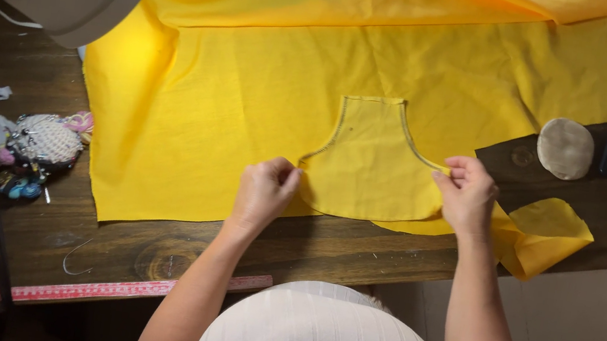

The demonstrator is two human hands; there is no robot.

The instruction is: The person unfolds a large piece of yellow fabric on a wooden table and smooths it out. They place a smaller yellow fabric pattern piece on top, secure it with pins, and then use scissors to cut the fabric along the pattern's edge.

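The cut yellow piece [370, 164] is lying flat on the yellow cloth [234, 96] between both hands, its width running left to right; the left hand [265, 189] is pinching its left corner; the right hand [467, 193] is pinching its right corner, both equally near.

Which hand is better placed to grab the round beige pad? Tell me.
Right. The right hand pinches the cut yellow piece nearest the round beige pad; the left hand holds the piece's far corner.
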